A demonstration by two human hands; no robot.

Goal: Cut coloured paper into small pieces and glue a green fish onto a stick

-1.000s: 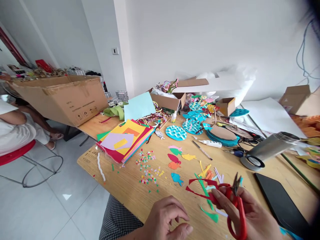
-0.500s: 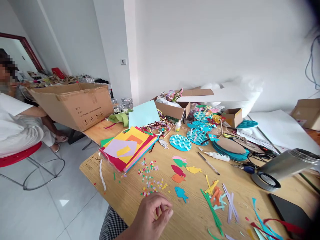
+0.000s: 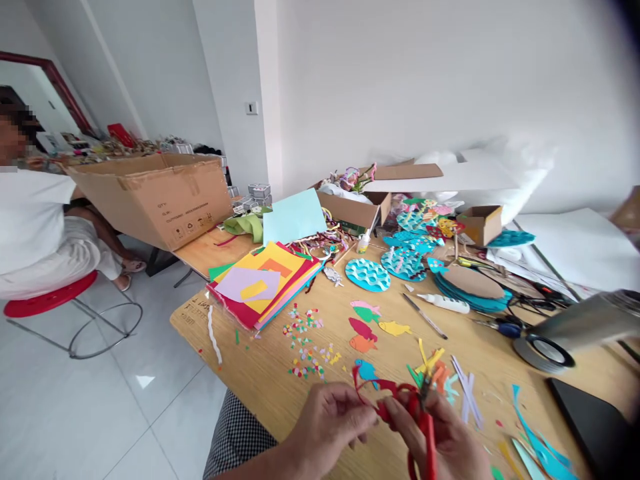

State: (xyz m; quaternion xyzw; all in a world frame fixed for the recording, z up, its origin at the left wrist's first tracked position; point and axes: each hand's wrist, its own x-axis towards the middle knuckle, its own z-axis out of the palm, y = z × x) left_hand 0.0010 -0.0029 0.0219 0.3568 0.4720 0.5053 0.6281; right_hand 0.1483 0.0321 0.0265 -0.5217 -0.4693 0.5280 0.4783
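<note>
The left hand (image 3: 333, 427) is pinching red paper (image 3: 387, 386); beside that grip, the right hand (image 3: 457, 437) is holding it and scissors (image 3: 430, 440). Seemingly light and tearable, it is favouring wider-part holds.

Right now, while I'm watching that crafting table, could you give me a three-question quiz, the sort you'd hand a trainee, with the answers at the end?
1. Multiple choice: which hand holds the red-handled scissors?
A) left hand
B) right hand
C) neither

2. True or false: nobody is sitting on the red stool.

3. Fill in the colour: of the cut-out fish on the table, the one farthest right is ____.

Key: 1. B; 2. false; 3. yellow
</note>
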